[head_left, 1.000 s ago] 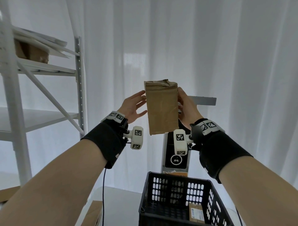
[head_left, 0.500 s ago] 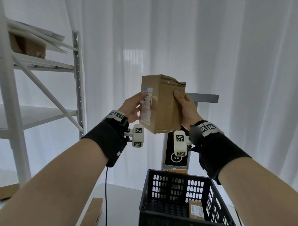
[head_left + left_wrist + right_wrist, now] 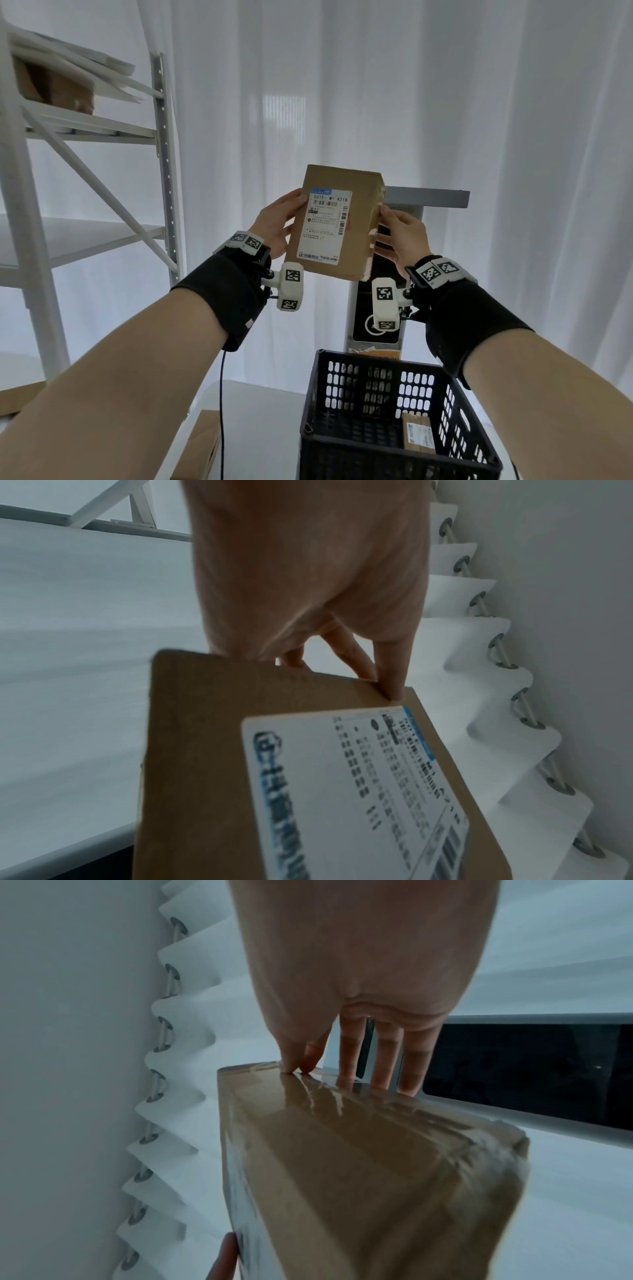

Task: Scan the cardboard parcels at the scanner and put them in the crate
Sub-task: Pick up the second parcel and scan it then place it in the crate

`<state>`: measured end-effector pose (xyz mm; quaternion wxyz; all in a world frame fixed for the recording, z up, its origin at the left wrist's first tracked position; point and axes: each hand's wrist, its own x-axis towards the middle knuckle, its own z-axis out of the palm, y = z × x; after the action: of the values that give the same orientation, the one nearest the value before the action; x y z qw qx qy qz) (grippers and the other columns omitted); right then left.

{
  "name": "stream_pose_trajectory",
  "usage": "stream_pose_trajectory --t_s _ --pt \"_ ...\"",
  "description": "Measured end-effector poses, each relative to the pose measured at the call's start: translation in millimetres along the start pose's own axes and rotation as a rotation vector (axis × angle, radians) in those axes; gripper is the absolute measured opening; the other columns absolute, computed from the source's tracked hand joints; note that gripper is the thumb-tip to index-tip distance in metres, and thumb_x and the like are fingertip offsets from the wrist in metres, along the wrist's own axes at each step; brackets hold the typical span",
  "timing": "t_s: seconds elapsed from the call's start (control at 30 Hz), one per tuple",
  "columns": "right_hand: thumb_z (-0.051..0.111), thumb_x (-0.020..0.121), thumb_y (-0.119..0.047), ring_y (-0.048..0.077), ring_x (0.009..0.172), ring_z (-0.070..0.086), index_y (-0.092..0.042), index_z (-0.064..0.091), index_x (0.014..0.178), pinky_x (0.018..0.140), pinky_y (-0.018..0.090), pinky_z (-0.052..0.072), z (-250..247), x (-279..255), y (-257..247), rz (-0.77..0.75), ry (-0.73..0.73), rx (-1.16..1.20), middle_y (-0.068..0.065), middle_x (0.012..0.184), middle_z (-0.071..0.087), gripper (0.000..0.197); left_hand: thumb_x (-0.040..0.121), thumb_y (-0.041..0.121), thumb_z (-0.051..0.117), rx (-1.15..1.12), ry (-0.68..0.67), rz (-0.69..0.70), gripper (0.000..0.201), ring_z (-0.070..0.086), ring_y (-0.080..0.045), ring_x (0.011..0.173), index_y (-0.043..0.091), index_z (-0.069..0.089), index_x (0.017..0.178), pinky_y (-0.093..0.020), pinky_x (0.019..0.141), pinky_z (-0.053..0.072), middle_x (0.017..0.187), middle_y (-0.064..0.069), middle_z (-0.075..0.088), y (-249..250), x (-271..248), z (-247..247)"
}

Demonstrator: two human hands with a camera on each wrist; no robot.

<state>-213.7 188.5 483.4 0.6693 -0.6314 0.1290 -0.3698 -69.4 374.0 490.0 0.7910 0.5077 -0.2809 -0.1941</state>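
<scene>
A brown cardboard parcel (image 3: pixel 356 205) is held up in the air, its white shipping label (image 3: pixel 323 228) facing me. My left hand (image 3: pixel 279 221) grips its left edge and my right hand (image 3: pixel 399 236) grips its taped right side. In the left wrist view the parcel (image 3: pixel 212 737) fills the lower frame with the label (image 3: pixel 342 791) blurred. In the right wrist view the fingers (image 3: pixel 383 1056) press the parcel's glossy taped face (image 3: pixel 359 1164). The grey scanner stand (image 3: pixel 424 198) rises right behind the parcel. Below stands the black crate (image 3: pixel 373 442), with a small labelled parcel (image 3: pixel 418 435) inside.
A white metal shelf rack (image 3: pixel 161 171) stands at the left with a cardboard box (image 3: pixel 54 89) on its top shelf. Another cardboard parcel (image 3: pixel 202 445) lies on the white table (image 3: pixel 260 428) left of the crate. White curtains hang behind.
Both hands have turned the parcel so that its label, first hidden and then at the left side, now faces me. The left hand went from open beside it to gripping its edge.
</scene>
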Motion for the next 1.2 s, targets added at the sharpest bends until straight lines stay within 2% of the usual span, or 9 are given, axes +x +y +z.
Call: stream_pose_trajectory --t_s 0.07,0.23,0.33,0.5,0.7,0.77,0.9,1.07,1.2 --pt "0.06 0.092 -0.039 0.027 0.1 0.069 -0.019 0.066 0.098 0.089 0.046 0.058 1.0 -0.9 1.7 0.009 0.029 -0.047 0.004 0.112 0.071 0.022 0.087 0.031 0.074 0.001 -0.002 -0.035 0.036 0.063 -0.021 0.107 0.03 0.071 0.123 -0.038 0.082 0.056 0.107 0.003 0.073 -2.3 -3.2 0.8" --pt "0.054 0.094 -0.04 0.028 0.095 0.07 -0.017 0.067 0.109 0.091 0.047 0.057 1.0 -2.9 7.8 0.078 0.057 -0.073 0.007 0.109 0.073 0.03 0.085 0.031 0.076 -0.003 0.019 -0.13 0.019 0.062 -0.017 0.115 0.032 0.076 0.105 -0.047 0.097 0.049 0.102 0.009 0.072 -12.4 -5.3 -1.5" --pt "0.053 0.093 -0.038 0.032 0.101 0.069 -0.019 0.066 0.099 0.092 0.049 0.055 2.9 -4.2 14.9 0.107 0.08 -0.065 0.008 0.108 0.073 0.023 0.085 0.024 0.074 0.037 0.014 -0.146 0.017 0.061 -0.018 0.121 0.03 0.077 0.101 -0.051 0.104 0.045 0.1 0.008 0.07 -16.0 -2.8 -3.3" --pt "0.054 0.092 -0.033 0.024 0.083 0.065 -0.019 0.066 0.099 0.083 0.04 0.056 6.4 -5.4 25.6 0.126 0.112 -0.028 0.003 0.094 0.071 0.02 0.085 0.017 0.072 0.066 0.004 -0.163 0.023 0.06 -0.018 0.116 0.031 0.075 0.104 -0.049 0.104 0.046 0.101 0.007 0.068 -19.4 -1.2 -7.5" --pt "0.053 0.087 -0.035 0.025 0.09 0.065 -0.022 0.066 0.088 0.094 0.047 0.053 13.6 -0.6 38.9 0.164 0.144 -0.041 0.007 0.105 0.074 0.019 0.085 0.014 0.069 0.078 -0.008 -0.205 0.018 0.061 -0.016 0.102 0.029 0.075 0.094 -0.046 0.101 0.048 0.09 0.007 0.067 -25.0 5.4 -20.2" --pt "0.052 0.087 -0.035 0.025 0.088 0.064 -0.022 0.066 0.084 0.093 0.047 0.054 16.6 2.3 44.1 0.163 0.153 -0.052 0.006 0.103 0.073 0.019 0.086 0.013 0.068 0.092 -0.014 -0.213 0.02 0.061 -0.016 0.102 0.028 0.074 0.096 -0.045 0.101 0.048 0.095 0.007 0.065 -27.7 7.4 -24.0" --pt "0.048 0.088 -0.033 0.025 0.086 0.063 -0.02 0.063 0.077 0.09 0.043 0.053 22.7 10.1 60.5 0.182 0.182 -0.113 0.007 0.094 0.071 0.023 0.089 0.009 0.067 0.13 -0.021 -0.215 0.027 0.063 -0.016 0.103 0.028 0.072 0.107 -0.044 0.099 0.052 0.105 0.005 0.069 -37.2 12.4 -34.9" --pt "0.043 0.09 -0.031 0.015 0.06 0.048 -0.023 0.046 0.067 0.07 0.036 0.046 25.7 15.3 90.7 0.219 0.232 -0.247 -0.002 0.068 0.048 0.025 0.089 0.008 0.067 0.155 -0.015 -0.281 0.029 0.064 -0.016 0.106 0.029 0.073 0.108 -0.043 0.097 0.053 0.11 0.004 0.068 -62.7 17.4 -50.0" --pt "0.042 0.088 -0.033 0.015 0.065 0.051 -0.026 0.047 0.068 0.092 0.045 0.052 18.4 17.3 123.6 0.283 0.251 -0.311 -0.004 0.071 0.05 0.022 0.089 0.008 0.066 0.154 -0.035 -0.351 0.029 0.064 -0.016 0.106 0.029 0.073 0.108 -0.043 0.097 0.052 0.116 0.002 0.067 -90.2 22.4 -60.6"
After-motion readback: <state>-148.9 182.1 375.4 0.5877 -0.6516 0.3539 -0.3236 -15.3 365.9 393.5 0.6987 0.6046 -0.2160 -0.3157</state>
